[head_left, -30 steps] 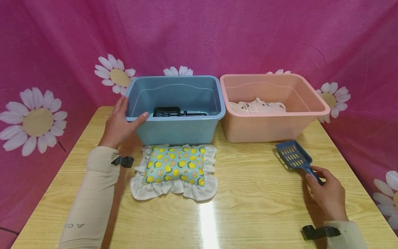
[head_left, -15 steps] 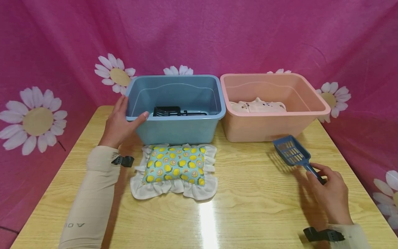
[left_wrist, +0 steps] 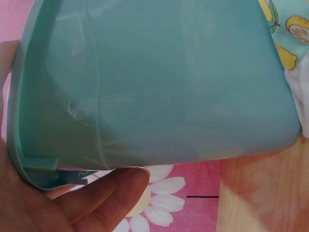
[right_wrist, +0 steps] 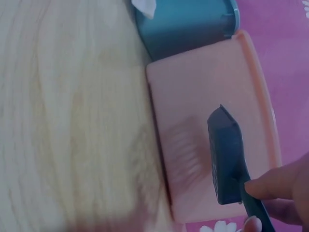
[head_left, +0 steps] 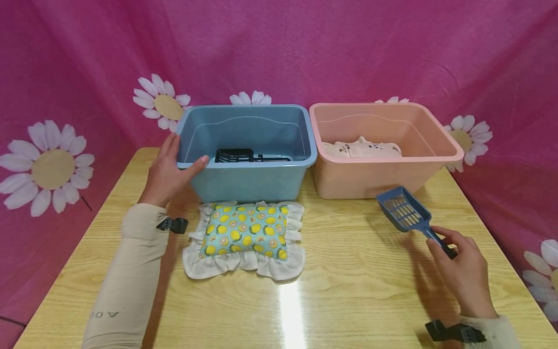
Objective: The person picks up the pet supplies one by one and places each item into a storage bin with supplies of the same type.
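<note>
Raised and shifted leftward, the slotted blue litter scoop point(head_left: 411, 216) is pinched by the right hand point(head_left: 465, 271); the left hand point(head_left: 165, 175) grips the blue tub point(head_left: 248, 183) by its rim.

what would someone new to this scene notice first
Probably the vivid magenta backdrop with its big white daisies, rising behind two bins that stand side by side on the table, a blue one on the left and a pink one on the right. Next, the lemon-print cushion with white ruffles, lying in front of the blue bin. Then the dark blue slotted scoop, held in the right hand in front of the pink bin.
</note>
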Demonstrator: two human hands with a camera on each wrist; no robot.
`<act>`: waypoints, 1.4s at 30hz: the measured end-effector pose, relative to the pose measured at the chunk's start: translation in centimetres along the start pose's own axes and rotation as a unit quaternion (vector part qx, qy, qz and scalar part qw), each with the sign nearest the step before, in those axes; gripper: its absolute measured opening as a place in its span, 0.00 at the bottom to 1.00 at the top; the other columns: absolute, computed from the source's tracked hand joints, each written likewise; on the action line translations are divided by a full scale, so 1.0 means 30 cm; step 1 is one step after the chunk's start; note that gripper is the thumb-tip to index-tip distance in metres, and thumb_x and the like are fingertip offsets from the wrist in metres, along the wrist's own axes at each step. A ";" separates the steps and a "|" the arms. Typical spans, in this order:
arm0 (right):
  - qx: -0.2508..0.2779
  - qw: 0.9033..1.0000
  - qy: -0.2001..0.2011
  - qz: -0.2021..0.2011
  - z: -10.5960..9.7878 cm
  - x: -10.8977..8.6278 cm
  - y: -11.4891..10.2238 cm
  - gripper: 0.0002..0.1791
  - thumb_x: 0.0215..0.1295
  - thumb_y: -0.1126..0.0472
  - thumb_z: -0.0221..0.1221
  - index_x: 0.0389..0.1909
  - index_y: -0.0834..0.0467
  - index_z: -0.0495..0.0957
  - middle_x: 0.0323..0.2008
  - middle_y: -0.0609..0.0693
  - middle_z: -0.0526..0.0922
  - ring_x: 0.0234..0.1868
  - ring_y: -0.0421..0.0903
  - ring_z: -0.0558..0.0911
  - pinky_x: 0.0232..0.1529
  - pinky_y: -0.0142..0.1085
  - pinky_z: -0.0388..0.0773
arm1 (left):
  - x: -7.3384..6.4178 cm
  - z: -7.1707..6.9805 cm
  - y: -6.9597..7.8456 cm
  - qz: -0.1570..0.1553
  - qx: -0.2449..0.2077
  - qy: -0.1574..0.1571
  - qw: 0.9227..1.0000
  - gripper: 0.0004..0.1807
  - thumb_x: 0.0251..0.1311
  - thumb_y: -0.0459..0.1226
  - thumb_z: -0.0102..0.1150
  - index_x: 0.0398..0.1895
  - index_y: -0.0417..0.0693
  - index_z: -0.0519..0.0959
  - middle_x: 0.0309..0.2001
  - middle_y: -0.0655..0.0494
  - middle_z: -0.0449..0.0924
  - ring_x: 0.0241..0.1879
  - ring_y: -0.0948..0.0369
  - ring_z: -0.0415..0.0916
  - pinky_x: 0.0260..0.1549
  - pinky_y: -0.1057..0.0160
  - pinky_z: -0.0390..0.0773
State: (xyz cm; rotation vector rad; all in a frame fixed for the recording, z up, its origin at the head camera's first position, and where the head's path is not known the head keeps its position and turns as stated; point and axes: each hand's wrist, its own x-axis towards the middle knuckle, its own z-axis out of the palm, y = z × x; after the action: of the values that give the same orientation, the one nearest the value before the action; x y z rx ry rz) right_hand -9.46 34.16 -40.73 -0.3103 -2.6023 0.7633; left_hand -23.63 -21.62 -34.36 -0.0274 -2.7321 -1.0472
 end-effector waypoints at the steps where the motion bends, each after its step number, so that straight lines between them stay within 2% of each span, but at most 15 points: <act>1: 0.000 1.000 -0.001 -0.003 -0.004 -0.001 -0.006 0.19 0.63 0.58 0.63 0.55 0.58 0.80 0.37 0.54 0.75 0.27 0.26 0.65 0.26 0.28 0.63 | -0.001 0.000 0.002 0.000 0.000 0.000 1.000 0.54 0.54 0.66 0.55 0.78 0.59 0.42 0.77 0.54 0.38 0.72 0.42 0.47 0.56 0.31 0.64; 13: 0.026 0.999 0.003 -0.035 -0.032 -0.022 -0.069 0.19 0.62 0.58 0.64 0.54 0.55 0.81 0.36 0.49 0.73 0.25 0.29 0.69 0.24 0.26 0.64 | 0.000 -0.001 0.004 -0.001 -0.002 0.001 1.000 0.56 0.53 0.68 0.55 0.78 0.58 0.42 0.78 0.54 0.37 0.72 0.42 0.46 0.56 0.31 0.64; 24: 0.034 0.998 -0.003 -0.056 -0.038 -0.035 -0.111 0.20 0.61 0.59 0.65 0.56 0.53 0.80 0.37 0.47 0.72 0.23 0.34 0.68 0.21 0.28 0.62 | -0.001 -0.002 0.004 -0.003 -0.001 0.002 1.000 0.55 0.53 0.67 0.55 0.78 0.57 0.42 0.77 0.54 0.37 0.72 0.42 0.46 0.56 0.31 0.64; 35: 0.070 0.992 0.015 -0.106 -0.027 -0.047 -0.153 0.20 0.56 0.66 0.68 0.51 0.53 0.82 0.34 0.45 0.72 0.23 0.35 0.67 0.21 0.24 0.62 | 0.000 -0.001 -0.002 0.002 -0.003 0.003 1.000 0.55 0.53 0.67 0.56 0.78 0.58 0.43 0.77 0.54 0.38 0.72 0.42 0.47 0.56 0.31 0.64; 42: 0.089 0.987 0.011 -0.136 -0.026 -0.047 -0.193 0.20 0.54 0.67 0.69 0.49 0.52 0.83 0.35 0.45 0.74 0.22 0.36 0.68 0.21 0.24 0.63 | -0.003 -0.002 0.002 0.001 -0.004 0.001 1.000 0.55 0.53 0.66 0.56 0.78 0.58 0.42 0.77 0.53 0.37 0.72 0.42 0.46 0.56 0.31 0.64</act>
State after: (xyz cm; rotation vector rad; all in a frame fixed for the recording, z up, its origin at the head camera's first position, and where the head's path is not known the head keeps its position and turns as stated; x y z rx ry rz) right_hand -8.42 29.30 -37.36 0.0883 -2.4629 0.8782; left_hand -23.54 -21.61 -34.31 -0.0290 -2.7254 -1.0567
